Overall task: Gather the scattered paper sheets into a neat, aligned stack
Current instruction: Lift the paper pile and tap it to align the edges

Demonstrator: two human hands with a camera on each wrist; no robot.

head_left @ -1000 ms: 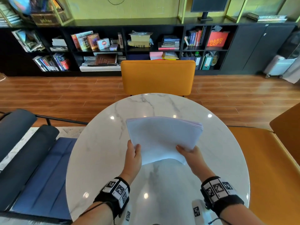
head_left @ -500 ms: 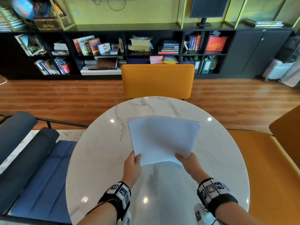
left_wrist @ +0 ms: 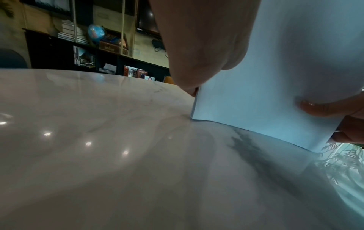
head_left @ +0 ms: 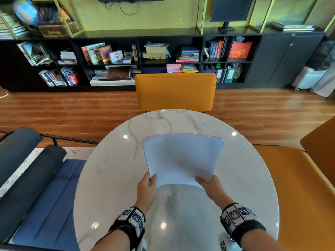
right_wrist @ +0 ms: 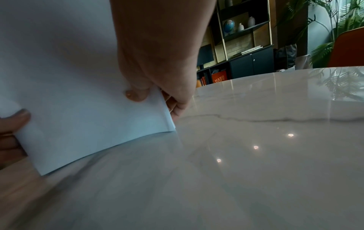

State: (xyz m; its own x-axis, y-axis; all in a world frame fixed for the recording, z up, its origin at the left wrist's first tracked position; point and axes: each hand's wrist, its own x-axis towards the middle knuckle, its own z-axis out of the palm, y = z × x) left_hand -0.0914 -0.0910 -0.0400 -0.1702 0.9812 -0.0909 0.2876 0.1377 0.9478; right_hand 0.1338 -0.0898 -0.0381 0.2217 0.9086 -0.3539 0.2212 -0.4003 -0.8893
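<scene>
A stack of white paper sheets (head_left: 182,158) stands nearly upright on its lower edge on the round marble table (head_left: 108,178). My left hand (head_left: 147,185) grips its lower left corner, thumb on the near face. My right hand (head_left: 208,184) grips the lower right corner the same way. In the left wrist view the paper stack (left_wrist: 275,77) touches the tabletop along its curved bottom edge, with my right thumb pressing it at the far right. In the right wrist view the paper stack (right_wrist: 69,77) is pinched between my right thumb and the fingers (right_wrist: 177,109) behind it.
An orange chair (head_left: 175,91) stands at the table's far side, another orange chair (head_left: 308,178) at the right. A dark blue lounge seat (head_left: 36,187) lies at the left. Black bookshelves (head_left: 126,58) line the back wall.
The stack has been tipped more upright and squared between both hands; its top edge looks more even. Both hands keep their hold on the lower corners.
</scene>
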